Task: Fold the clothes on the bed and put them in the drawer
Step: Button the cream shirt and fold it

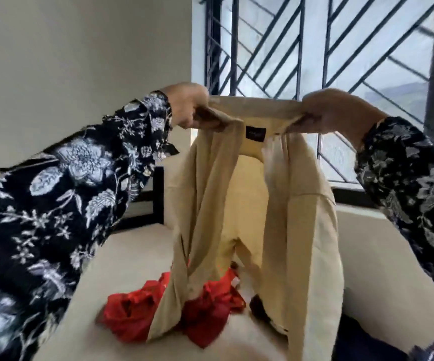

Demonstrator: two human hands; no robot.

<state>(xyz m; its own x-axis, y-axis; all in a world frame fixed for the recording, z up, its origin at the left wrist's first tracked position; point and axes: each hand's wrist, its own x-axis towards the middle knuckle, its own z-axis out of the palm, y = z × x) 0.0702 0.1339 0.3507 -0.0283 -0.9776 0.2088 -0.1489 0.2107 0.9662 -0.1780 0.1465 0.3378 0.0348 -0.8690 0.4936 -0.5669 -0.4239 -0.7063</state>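
Cream cotton shirt (252,204): held up by its collar, hanging over the bed (132,256)
Hands: left (188,106) and right (338,113) each grip a collar end
Red crumpled garment (137,308): on bed, near

We see a cream shirt (252,204) of thin, matt woven cloth, smooth and a little creased, with a small dark woven label (255,132) sewn at its collar. Below the shirt lies a red garment (132,313) of crumpled cloth with a slight sheen. The bed (132,256) beneath the shirt wears a plain, matt, pale sheet. Our sleeves (67,191) are soft dark cloth printed with white flowers. Behind the shirt, the window grille (299,48) looks like dark painted metal before smooth glass, and the wall (80,48) left of the shirt is matt paint.
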